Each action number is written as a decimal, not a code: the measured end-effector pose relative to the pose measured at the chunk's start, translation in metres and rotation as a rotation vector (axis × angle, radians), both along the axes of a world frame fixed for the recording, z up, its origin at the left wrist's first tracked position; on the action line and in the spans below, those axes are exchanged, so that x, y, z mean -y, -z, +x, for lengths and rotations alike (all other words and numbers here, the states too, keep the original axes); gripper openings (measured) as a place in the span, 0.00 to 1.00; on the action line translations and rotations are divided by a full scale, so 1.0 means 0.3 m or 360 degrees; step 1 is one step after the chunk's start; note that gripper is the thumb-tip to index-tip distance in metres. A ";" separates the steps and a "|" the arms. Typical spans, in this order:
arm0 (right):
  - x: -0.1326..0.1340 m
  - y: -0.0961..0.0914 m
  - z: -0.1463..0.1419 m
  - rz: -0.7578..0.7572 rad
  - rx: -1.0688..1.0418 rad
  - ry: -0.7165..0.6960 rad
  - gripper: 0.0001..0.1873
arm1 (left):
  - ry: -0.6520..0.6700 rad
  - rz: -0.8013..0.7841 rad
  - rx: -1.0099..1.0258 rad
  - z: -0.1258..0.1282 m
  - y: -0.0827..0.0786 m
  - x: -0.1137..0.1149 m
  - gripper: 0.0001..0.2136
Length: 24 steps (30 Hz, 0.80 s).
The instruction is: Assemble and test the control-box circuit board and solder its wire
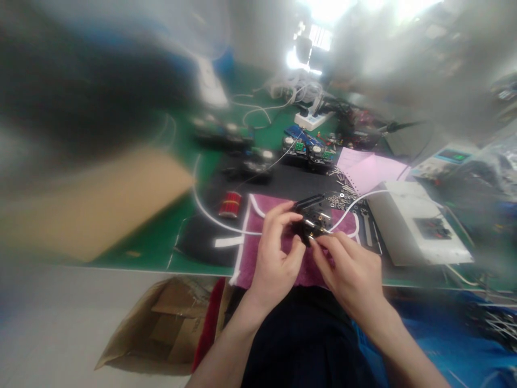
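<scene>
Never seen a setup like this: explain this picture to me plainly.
There is no machine here, just a person's bare left hand and bare right hand. The camera is worn on the head, looking forward and down. The left hand holds a black part with shiny metal pieces over a purple cloth with white edging. The right fingertips are at its near side; what they pinch is too small to tell. The green tabletop also bears a red cylindrical spool, pink paper sheets and a silver metal wrench.
</scene>
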State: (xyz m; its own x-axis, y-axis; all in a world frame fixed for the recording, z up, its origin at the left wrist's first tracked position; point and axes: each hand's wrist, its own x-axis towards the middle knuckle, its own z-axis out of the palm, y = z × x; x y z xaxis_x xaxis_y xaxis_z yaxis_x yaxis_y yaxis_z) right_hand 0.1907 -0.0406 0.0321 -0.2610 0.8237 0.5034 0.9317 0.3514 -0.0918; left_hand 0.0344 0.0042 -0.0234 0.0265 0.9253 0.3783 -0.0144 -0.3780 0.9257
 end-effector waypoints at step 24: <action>0.093 0.034 0.382 -0.0307 0.0410 0.0329 0.08 | -0.0162 0.0670 -0.0926 -0.026 -0.029 0.005 0.17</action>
State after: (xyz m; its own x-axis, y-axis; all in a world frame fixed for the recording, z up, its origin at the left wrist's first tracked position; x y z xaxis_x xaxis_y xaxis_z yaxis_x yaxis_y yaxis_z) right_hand 0.3052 -0.0686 0.0220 -0.1771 0.9454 0.2735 0.9823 0.1527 0.1082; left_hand 0.0267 0.0028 -0.0146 0.2536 0.7127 0.6540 0.4901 -0.6775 0.5484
